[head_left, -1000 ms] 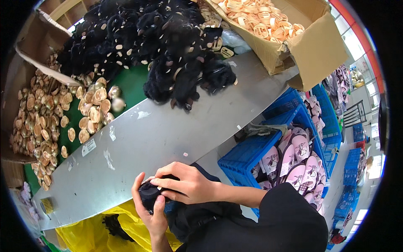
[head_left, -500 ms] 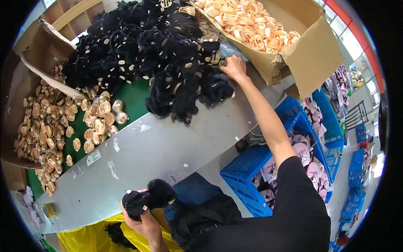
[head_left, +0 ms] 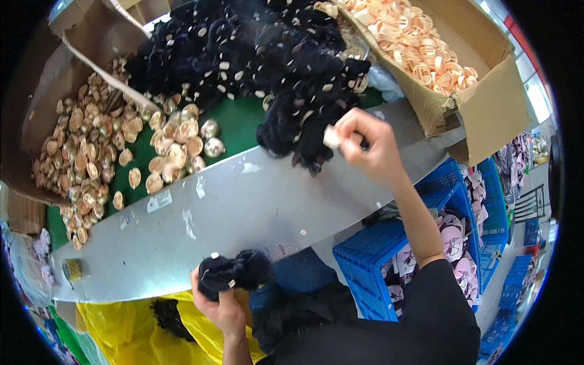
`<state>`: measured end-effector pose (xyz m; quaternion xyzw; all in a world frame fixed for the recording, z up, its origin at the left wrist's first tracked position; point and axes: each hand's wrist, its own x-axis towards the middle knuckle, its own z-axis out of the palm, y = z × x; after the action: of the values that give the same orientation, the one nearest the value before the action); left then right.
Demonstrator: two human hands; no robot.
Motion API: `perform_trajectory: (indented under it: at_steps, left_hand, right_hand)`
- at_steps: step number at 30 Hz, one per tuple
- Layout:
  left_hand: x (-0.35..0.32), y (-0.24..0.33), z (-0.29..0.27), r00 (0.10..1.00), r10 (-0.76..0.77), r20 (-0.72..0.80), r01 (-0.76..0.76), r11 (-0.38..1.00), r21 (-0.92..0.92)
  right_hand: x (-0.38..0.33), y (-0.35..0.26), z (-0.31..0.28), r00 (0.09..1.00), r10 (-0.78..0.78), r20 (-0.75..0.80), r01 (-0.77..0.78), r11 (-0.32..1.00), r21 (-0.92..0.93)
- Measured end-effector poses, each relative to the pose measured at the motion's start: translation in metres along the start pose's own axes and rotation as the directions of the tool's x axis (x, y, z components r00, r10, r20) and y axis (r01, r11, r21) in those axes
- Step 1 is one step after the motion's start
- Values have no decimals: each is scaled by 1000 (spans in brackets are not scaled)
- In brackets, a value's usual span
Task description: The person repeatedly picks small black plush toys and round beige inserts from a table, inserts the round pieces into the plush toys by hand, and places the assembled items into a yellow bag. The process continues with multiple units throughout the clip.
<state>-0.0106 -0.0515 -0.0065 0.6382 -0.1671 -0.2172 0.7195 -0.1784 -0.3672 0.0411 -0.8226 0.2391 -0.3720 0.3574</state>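
At the lower middle, my left hand (head_left: 225, 311) is wrapped round a black furry piece (head_left: 255, 271) with small pale tabs on it, just over the table's near edge. My right hand (head_left: 374, 149) is raised over the metal table, thumb and fingers pinching a small cream-coloured piece (head_left: 331, 137). Its exact kind is too blurred to make out. Behind that hand, a large heap of black furry pieces (head_left: 243, 55) with pale tabs spreads across the green surface (head_left: 238, 121).
Shiny gold half-shells (head_left: 176, 137) lie loose beside a cardboard box (head_left: 36, 121) of them at left. Another carton (head_left: 496, 115) holds peach plastic rings. Blue crates (head_left: 365, 267) with pink slippers stand right. A yellow plastic bag (head_left: 115, 328) hangs below the metal tabletop (head_left: 255, 201).
My right hand has drawn back from the heap's right edge toward me, now with the cream piece in its fingers. The left hand keeps hold of the black furry piece. The view has shifted.
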Motion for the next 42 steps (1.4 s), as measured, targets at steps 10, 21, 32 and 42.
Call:
perform_trajectory:
  at_steps: [10, 21, 32, 42]
  left_hand:
    - [-11, 5, 0, 997, -19, 73, 20, 1000, -9]
    - [-21, 17, -20, 984, -179, -4, 179, 984, -20]
    - [-23, 19, -26, 966, -248, 79, 249, 969, -2]
    - [-24, 22, -20, 978, -188, 90, 189, 982, 0]
  right_hand:
    - [-71, -95, 140, 848, -18, 529, -391, 652, 650]
    - [-44, -120, 163, 741, -410, 532, 183, 885, 428]
    - [-49, -123, 181, 786, -416, 458, 362, 909, 207]
    - [-66, -110, 190, 933, -237, 271, 128, 922, 367]
